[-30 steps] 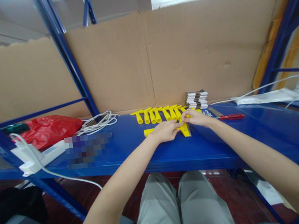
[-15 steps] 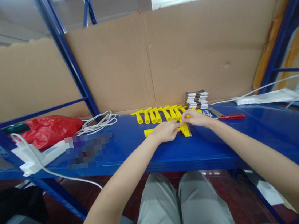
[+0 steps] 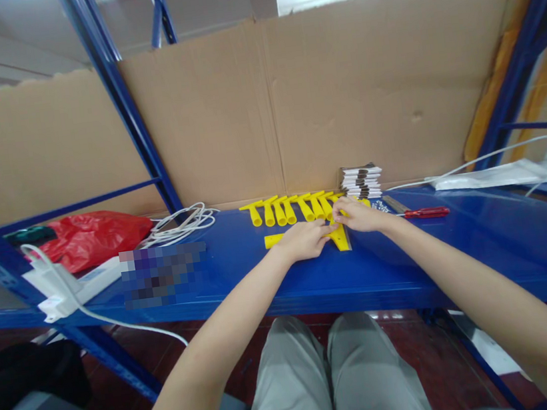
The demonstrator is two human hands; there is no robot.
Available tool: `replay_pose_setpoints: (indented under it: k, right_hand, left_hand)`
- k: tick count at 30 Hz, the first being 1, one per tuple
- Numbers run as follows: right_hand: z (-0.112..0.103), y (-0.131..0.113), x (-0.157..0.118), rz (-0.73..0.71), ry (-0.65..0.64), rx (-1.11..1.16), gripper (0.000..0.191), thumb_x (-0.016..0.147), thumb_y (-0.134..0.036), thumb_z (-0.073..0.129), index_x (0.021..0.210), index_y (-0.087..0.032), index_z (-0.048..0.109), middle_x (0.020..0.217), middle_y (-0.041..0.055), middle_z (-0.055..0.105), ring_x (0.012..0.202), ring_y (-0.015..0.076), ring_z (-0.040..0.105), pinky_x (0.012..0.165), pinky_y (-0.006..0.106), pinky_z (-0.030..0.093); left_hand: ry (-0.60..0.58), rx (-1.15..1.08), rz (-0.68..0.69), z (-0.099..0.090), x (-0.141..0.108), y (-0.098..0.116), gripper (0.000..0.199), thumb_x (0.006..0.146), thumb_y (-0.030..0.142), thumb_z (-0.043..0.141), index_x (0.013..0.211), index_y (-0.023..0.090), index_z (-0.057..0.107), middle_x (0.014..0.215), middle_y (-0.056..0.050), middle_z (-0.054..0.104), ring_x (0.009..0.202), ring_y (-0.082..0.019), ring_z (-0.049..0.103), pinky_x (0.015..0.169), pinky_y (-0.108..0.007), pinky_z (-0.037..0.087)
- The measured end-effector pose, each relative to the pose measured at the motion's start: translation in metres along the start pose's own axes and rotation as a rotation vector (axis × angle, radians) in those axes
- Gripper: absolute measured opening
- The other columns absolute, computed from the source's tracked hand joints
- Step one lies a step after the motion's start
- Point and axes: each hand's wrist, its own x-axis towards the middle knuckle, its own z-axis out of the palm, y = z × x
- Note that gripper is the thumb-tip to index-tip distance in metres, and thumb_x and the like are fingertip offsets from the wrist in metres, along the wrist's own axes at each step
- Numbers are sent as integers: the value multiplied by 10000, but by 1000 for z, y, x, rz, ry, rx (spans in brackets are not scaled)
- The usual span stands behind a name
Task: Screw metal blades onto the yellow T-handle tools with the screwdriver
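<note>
My left hand (image 3: 306,240) is closed round the handle of a yellow T-shaped scraper (image 3: 340,239), whose handle end sticks out to the left. The scraper's wide head lies at the right, with a thin pale edge along its side. At the head, my right hand (image 3: 358,214) is closed, thumb and fingertips pinched together by the left fingertips. What the right fingers hold, if anything, is too small to make out. Just behind my hands, several more yellow scrapers (image 3: 279,211) lie side by side in a row.
Small black-and-white packets (image 3: 362,181) are stacked behind my right hand. A red-handled screwdriver (image 3: 426,213) lies to the right on the blue shelf (image 3: 242,269). Leftward are a coiled white cable (image 3: 185,224), a power strip (image 3: 87,287) and a red bag (image 3: 91,239). Cardboard (image 3: 339,89) stands behind.
Both hands stay almost in place at the scraper, with only slight movement of the fingers. The whole view has shifted very slightly.
</note>
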Motion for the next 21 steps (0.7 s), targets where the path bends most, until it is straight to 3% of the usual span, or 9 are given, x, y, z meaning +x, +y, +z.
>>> replay_pose_setpoints:
  k: [14, 21]
  right_hand:
    - [-6, -5, -2, 7, -104, -106, 139, 836, -158, 411, 770, -195, 527, 899, 77, 551, 890, 211, 500, 827, 373, 403]
    - [-7, 5, -1, -43, -44, 36, 101, 809, -173, 460, 770, -194, 550, 865, 74, 591, 852, 197, 542, 819, 360, 444]
  left_hand:
    - [0, 41, 24, 1, 1, 1, 426, 962, 282, 348, 1365, 260, 483, 1104, -79, 631, 972, -216, 643, 744, -288, 507]
    - [-1, 57, 34, -1, 0, 1, 434, 967, 283, 329, 1376, 250, 470, 1091, -83, 631, 953, -213, 646, 727, -284, 506]
